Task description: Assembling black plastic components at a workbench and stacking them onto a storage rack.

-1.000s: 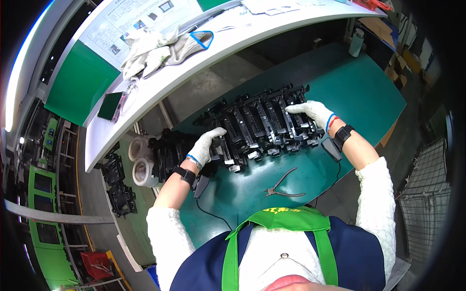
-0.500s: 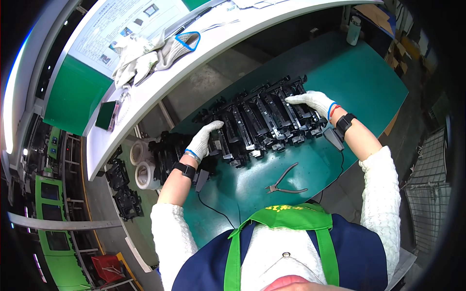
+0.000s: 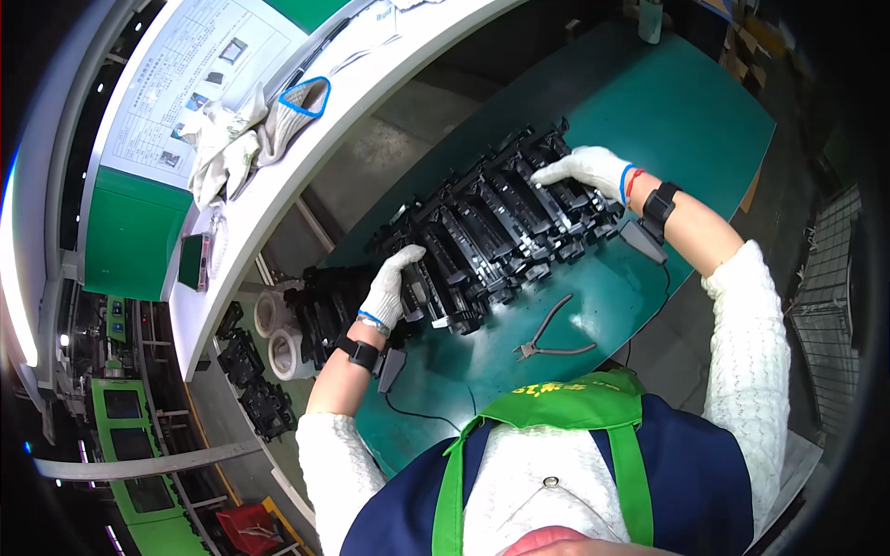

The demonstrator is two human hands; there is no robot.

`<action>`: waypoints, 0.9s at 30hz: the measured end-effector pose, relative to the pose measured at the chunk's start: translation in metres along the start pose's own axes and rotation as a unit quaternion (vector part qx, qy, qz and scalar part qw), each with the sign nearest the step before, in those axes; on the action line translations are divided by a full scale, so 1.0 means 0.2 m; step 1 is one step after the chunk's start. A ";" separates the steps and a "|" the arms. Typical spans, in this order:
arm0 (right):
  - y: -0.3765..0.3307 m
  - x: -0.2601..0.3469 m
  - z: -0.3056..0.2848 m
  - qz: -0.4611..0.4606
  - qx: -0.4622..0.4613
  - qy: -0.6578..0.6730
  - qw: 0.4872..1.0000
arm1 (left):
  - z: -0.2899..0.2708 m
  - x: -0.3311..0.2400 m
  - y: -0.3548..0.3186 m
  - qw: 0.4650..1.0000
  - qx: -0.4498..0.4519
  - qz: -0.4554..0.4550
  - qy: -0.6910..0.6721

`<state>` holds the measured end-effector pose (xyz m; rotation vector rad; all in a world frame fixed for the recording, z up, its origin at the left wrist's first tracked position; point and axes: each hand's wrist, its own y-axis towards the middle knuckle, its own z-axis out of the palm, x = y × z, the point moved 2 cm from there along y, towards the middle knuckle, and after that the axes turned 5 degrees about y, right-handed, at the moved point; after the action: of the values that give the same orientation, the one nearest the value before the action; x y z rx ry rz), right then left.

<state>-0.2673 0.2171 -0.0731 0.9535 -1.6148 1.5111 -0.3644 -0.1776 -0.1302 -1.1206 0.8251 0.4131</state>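
Note:
A row of several black plastic frame-like parts (image 3: 477,232) stands side by side on the green tabletop (image 3: 691,116). My left hand (image 3: 394,285), in a white knit glove, is closed on the row's left end, its thumb and fingers bent over the outermost part. At the far right end my right hand (image 3: 586,172), gloved the same way, reaches over the top with its fingers curled onto the last parts. Its fingertips are partly hidden among them. In front of the row lie cutting pliers (image 3: 554,338) with dark handles spread apart.
More black parts (image 3: 324,310) sit left of my left hand, beside two rolls of clear tape (image 3: 289,354). A white shelf (image 3: 269,199) curves along the upper left with gloves (image 3: 222,148) and a phone (image 3: 193,262). A pale bottle (image 3: 651,22) stands at the far right.
The whole view has turned slightly, so the shelf and table sit at a steeper slant. Both hands stay at the two ends of the row.

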 end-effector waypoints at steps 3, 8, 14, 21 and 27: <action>0.02 0.04 -0.03 -0.004 -0.026 -0.045 0.999 | 0.02 -0.05 0.02 1.000 0.001 0.017 0.016; 0.02 0.01 -0.03 0.022 -0.053 -0.043 0.997 | 0.07 -0.10 -0.07 1.000 0.000 0.001 0.012; 0.04 -0.03 -0.01 -0.010 -0.042 -0.037 0.998 | 0.08 -0.04 -0.06 0.997 -0.034 0.017 0.070; -0.07 -0.04 0.01 -0.044 -0.041 0.000 0.998 | 0.10 -0.05 -0.08 0.992 -0.046 0.052 0.107; -0.14 -0.14 -0.07 -0.061 -0.052 0.017 0.997 | 0.19 0.01 -0.21 0.988 -0.048 0.090 0.120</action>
<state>-0.2287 0.2319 -0.0846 0.9450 -1.5668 1.3408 -0.3205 -0.1610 -0.0980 -1.2040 1.1332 0.4781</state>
